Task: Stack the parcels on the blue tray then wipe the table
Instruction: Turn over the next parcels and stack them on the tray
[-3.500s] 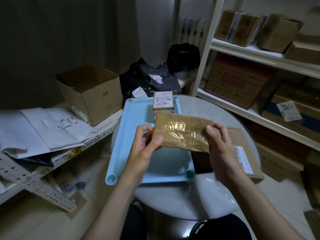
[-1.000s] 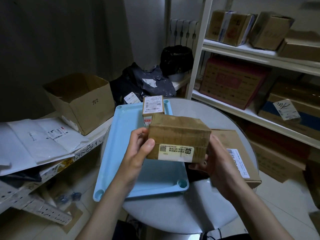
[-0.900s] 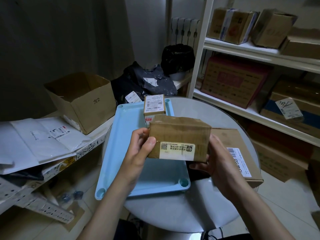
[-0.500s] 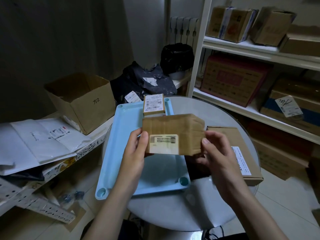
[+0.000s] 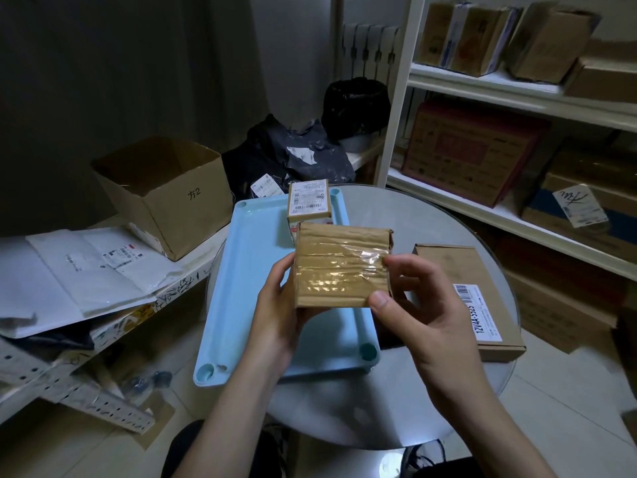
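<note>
Above the blue tray (image 5: 251, 270) I hold a small brown taped parcel (image 5: 339, 269), its glossy taped face turned toward me. My left hand (image 5: 275, 305) grips its left side and underside. My right hand (image 5: 413, 305) pinches its right edge between thumb and fingers. At the tray's far end a small labelled parcel (image 5: 308, 201) stands upright. To the right of the tray, a flat brown parcel (image 5: 448, 267) with a barcode label lies on the round glass table (image 5: 396, 215).
An open cardboard box (image 5: 165, 194) and white mailers (image 5: 79, 270) sit on a low shelf at left. Dark plastic bags (image 5: 296, 157) lie behind the table. White shelving (image 5: 517, 91) with several boxes fills the right side. The tray overhangs the table's left edge.
I have turned the parcel in my hands: the face with the white label no longer shows and the shiny taped face now points at me. My right thumb has shifted onto the front edge.
</note>
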